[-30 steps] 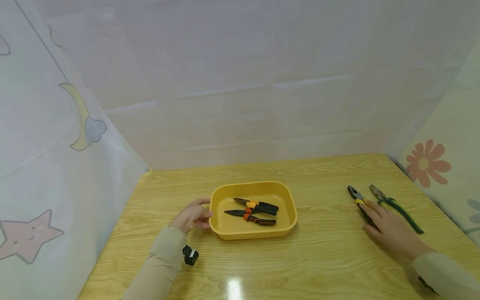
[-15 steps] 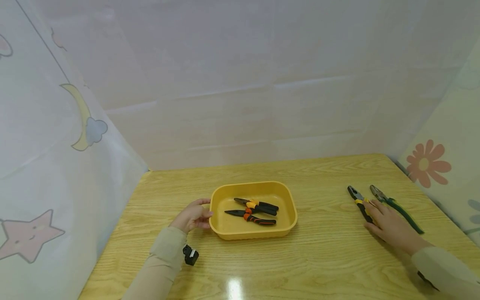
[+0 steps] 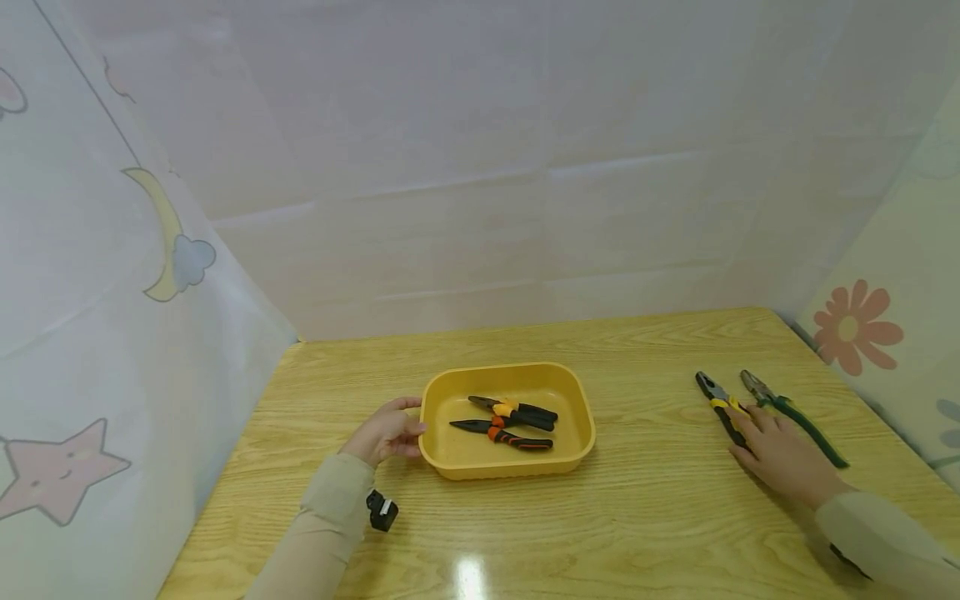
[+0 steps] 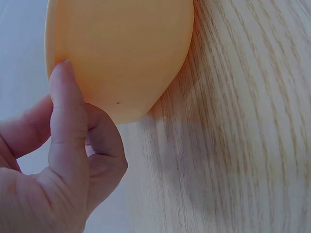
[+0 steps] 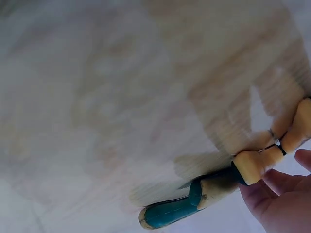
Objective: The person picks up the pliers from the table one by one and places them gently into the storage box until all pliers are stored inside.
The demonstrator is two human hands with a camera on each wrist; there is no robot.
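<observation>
My left hand (image 3: 386,432) holds the left end of a yellow plastic tray (image 3: 431,450), thumb inside the rim and fingers outside. In the left wrist view the thumb (image 4: 68,111) presses on the tray's inner wall (image 4: 121,53). Inside lie long-nose pliers with orange-and-black handles (image 3: 521,442) and pliers with yellow-and-black handles (image 3: 528,414). On the right, my right hand (image 3: 787,454) lies over the handles of yellow-and-black pliers (image 3: 723,412), thumb spread from the fingers. Green-handled pliers (image 3: 810,429) lie just beyond it. The right wrist view shows fingers (image 5: 286,184) beside a yellow grip (image 5: 250,167).
A small black block (image 3: 381,511) sits near the left sleeve. The wooden table (image 3: 637,517) ends at a pale cloth backdrop (image 3: 487,208). Patterned cloths hang at both sides, the right one with a flower (image 3: 855,327).
My right hand has shifted slightly to the right, so more of the yellow-and-black pliers' handle shows. My left hand, the tray and the pliers in it stay put.
</observation>
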